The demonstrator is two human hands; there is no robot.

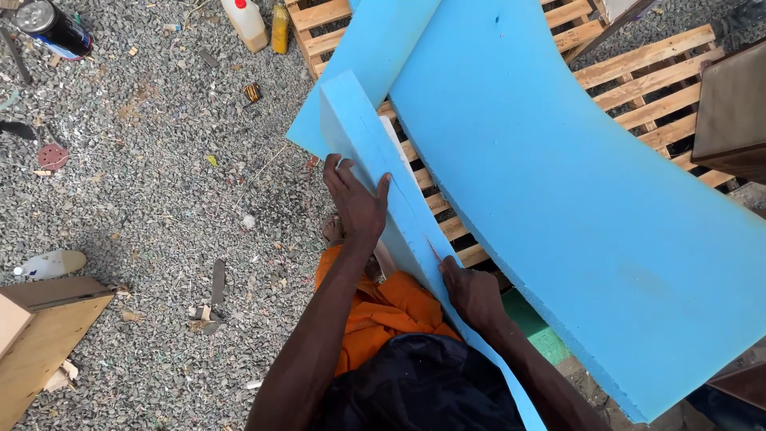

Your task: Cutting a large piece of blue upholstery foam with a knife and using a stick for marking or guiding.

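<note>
The left hand (pixel 357 203) lies flat against the side of a narrow blue foam strip (pixel 375 160). Its fingers are spread and straight, the thumb reaches over the upper edge of the strip, and the hand presses on the foam rather than closing around it. The right hand (pixel 471 291) is lower, at the same strip, with the fingers curled into a closed grip around a thin tool with a reddish blade (pixel 433 251). Only the tip of this blade shows above the knuckles, touching the foam; its handle is hidden inside the hand, so I cannot tell what kind of tool it is.

The strip stands on its edge and runs from the upper middle down toward the person, where the dark clothing covers its lower end. Just beside it, to the right, a large blue foam sheet (pixel 574 175) bends over a wooden pallet (pixel 662 88). The sheet is cut off by the upper edge of the picture, and whether the strip is still joined to it is hard to see.

An orange cloth (pixel 383 311) lies over the person's lap. On the gravel ground (pixel 159 199) stand a white bottle (pixel 245 22) and a yellow one (pixel 280 28), both partly cut off at the top. A plywood board (pixel 40 335) is at the lower left.
</note>
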